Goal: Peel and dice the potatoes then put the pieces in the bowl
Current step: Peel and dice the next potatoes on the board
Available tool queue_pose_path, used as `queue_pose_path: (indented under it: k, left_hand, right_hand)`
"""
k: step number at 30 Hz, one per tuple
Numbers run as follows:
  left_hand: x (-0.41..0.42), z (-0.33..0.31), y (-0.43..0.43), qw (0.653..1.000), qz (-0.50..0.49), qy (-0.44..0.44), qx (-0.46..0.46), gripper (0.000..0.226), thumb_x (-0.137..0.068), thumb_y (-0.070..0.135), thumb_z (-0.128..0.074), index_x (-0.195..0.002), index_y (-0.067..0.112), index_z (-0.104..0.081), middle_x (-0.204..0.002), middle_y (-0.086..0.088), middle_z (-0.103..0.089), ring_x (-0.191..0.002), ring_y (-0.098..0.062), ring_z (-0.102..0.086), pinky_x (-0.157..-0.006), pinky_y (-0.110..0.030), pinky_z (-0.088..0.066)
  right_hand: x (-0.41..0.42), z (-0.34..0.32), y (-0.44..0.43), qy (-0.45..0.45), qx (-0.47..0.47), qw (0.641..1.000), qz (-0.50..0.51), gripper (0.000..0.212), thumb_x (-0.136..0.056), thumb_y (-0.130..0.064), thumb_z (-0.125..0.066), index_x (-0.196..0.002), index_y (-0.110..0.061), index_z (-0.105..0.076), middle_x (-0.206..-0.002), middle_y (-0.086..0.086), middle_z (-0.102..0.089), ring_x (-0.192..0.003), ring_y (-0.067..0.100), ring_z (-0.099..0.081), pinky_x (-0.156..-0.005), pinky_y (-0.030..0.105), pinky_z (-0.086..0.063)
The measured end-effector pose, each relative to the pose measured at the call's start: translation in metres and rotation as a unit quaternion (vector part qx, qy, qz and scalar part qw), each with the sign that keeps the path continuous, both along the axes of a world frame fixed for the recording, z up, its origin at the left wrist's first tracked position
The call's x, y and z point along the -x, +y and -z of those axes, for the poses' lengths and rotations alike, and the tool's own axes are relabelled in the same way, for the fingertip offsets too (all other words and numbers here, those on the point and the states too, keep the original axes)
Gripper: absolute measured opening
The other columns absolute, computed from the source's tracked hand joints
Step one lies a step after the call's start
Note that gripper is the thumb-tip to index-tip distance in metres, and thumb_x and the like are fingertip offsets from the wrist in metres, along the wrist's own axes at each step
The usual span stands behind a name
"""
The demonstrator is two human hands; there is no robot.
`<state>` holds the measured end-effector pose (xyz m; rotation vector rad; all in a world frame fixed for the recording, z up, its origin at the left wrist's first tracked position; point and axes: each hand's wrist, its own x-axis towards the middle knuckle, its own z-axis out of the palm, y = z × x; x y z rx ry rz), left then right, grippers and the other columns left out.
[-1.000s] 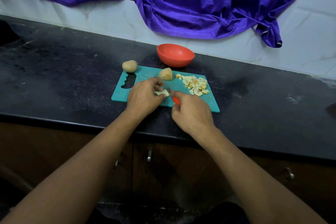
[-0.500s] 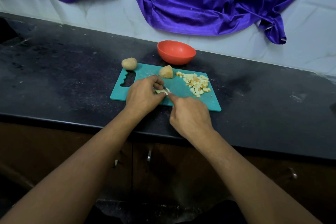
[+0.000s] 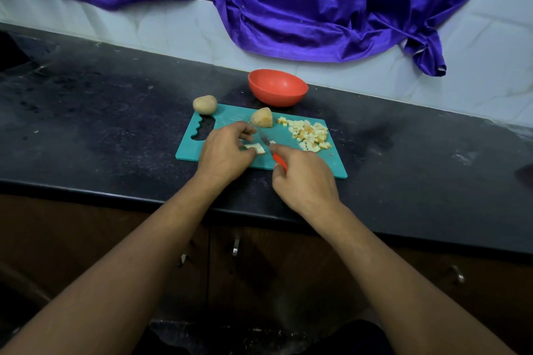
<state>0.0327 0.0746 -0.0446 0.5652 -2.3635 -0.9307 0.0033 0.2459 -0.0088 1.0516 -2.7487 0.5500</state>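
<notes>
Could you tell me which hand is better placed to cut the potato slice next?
The right hand: it grips the red-handled knife, its blade beside the pale potato slice that the left hand holds down.

I read bare black stone counter (image 3: 101,112) on both sides of the teal plastic cutting board (image 3: 331,166). The left hand (image 3: 225,153) and right hand (image 3: 302,179) block its near edge. Behind them, a cut brown potato half (image 3: 261,117) and a pale diced potato pile (image 3: 311,134) flank a narrow teal gap toward the round red plastic bowl (image 3: 277,88).
</notes>
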Motion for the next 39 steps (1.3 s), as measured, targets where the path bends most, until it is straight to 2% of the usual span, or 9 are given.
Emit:
queue_pose_path:
  k: [4, 7, 11, 16, 19, 24, 29, 34, 39]
  left_hand:
    - [0.000, 0.001, 0.001, 1.000, -0.001, -0.008, 0.023, 0.034, -0.082, 0.023, -0.079, -0.114, 0.029, -0.068, -0.096, 0.015, -0.071, -0.102, -0.011, -0.063, -0.091, -0.040, -0.056]
    - [0.000, 0.001, 0.001, 1.000, -0.001, -0.005, 0.022, 0.032, -0.083, 0.024, -0.079, -0.113, 0.027, -0.068, -0.093, 0.015, -0.071, -0.101, -0.012, -0.063, -0.091, -0.040, -0.056]
    - [0.001, 0.003, 0.000, 1.000, -0.005, -0.004, 0.024, 0.032, -0.082, 0.023, -0.078, -0.113, 0.026, -0.068, -0.093, 0.014, -0.070, -0.100, -0.012, -0.064, -0.091, -0.041, -0.057]
    - [0.002, 0.003, -0.001, 1.000, -0.008, -0.008, 0.024, 0.033, -0.081, 0.023, -0.080, -0.112, 0.027, -0.068, -0.091, 0.015, -0.069, -0.098, -0.010, -0.065, -0.090, -0.040, -0.057]
    - [0.000, 0.002, 0.000, 1.000, -0.008, -0.003, 0.025, 0.030, -0.081, 0.023, -0.080, -0.109, 0.027, -0.069, -0.091, 0.015, -0.070, -0.097, -0.010, -0.065, -0.090, -0.040, -0.057]
    - [-0.002, -0.001, 0.002, 1.000, -0.010, 0.000, 0.013, 0.031, -0.082, 0.024, -0.081, -0.110, 0.025, -0.070, -0.092, 0.014, -0.071, -0.093, -0.007, -0.066, -0.090, -0.037, -0.057]
    - [-0.006, -0.003, 0.001, 0.998, -0.014, 0.051, -0.026, 0.029, -0.084, 0.012, -0.072, -0.112, 0.020, -0.073, -0.094, 0.011, -0.072, -0.084, -0.001, -0.067, -0.088, -0.030, -0.058]
    - [-0.008, 0.000, 0.002, 0.997, -0.043, 0.061, -0.018, 0.029, -0.084, 0.006, -0.068, -0.107, 0.023, -0.072, -0.091, 0.013, -0.070, -0.090, -0.009, -0.065, -0.086, -0.038, -0.057]
    - [-0.007, 0.001, 0.001, 0.997, -0.052, 0.041, -0.029, 0.029, -0.082, 0.004, -0.068, -0.102, 0.025, -0.071, -0.084, 0.015, -0.068, -0.090, -0.009, -0.066, -0.085, -0.040, -0.058]
  right_hand:
    - [-0.003, -0.002, -0.007, 0.009, -0.020, 1.000, -0.013, 0.048, -0.102, -0.031, -0.052, -0.150, -0.037, -0.050, -0.109, 0.000, -0.068, -0.100, 0.020, -0.061, -0.076, 0.034, -0.046]
    - [-0.005, -0.002, -0.010, 0.008, -0.026, 0.999, -0.019, 0.048, -0.102, -0.030, -0.052, -0.150, -0.037, -0.049, -0.109, 0.001, -0.068, -0.100, 0.021, -0.062, -0.074, 0.034, -0.044]
    - [-0.006, 0.002, -0.012, 0.023, -0.045, 0.998, -0.025, 0.051, -0.103, -0.030, -0.051, -0.153, -0.035, -0.045, -0.109, 0.002, -0.068, -0.099, 0.022, -0.062, -0.080, 0.038, -0.051]
    - [-0.006, 0.003, -0.010, 0.028, -0.090, 0.995, -0.037, 0.055, -0.104, -0.029, -0.050, -0.157, -0.031, -0.038, -0.100, 0.002, -0.063, -0.091, 0.019, -0.057, -0.072, 0.035, -0.042]
    - [-0.004, 0.004, -0.006, 0.025, -0.088, 0.995, -0.028, 0.054, -0.104, -0.030, -0.049, -0.157, -0.033, -0.038, -0.093, -0.001, -0.054, -0.086, 0.017, -0.052, -0.072, 0.034, -0.043]
    - [0.003, 0.000, -0.001, -0.002, -0.065, 0.998, 0.011, 0.051, -0.103, -0.029, -0.050, -0.154, -0.034, -0.045, -0.109, 0.003, -0.065, -0.099, 0.021, -0.060, -0.082, 0.039, -0.052]
    - [0.003, -0.001, 0.001, -0.037, 0.004, 0.999, 0.012, 0.050, -0.100, -0.029, -0.054, -0.150, -0.037, -0.051, -0.104, -0.001, -0.069, -0.088, 0.019, -0.063, -0.077, 0.040, -0.056]
    - [-0.008, -0.001, -0.006, -0.021, 0.002, 1.000, -0.014, 0.048, -0.101, -0.030, -0.054, -0.149, -0.038, -0.051, -0.108, -0.001, -0.069, -0.098, 0.019, -0.062, -0.081, 0.038, -0.054]
    - [-0.011, -0.001, -0.013, -0.011, -0.014, 1.000, -0.025, 0.049, -0.103, -0.031, -0.053, -0.151, -0.037, -0.048, -0.115, 0.001, -0.067, -0.106, 0.020, -0.060, -0.084, 0.038, -0.052]
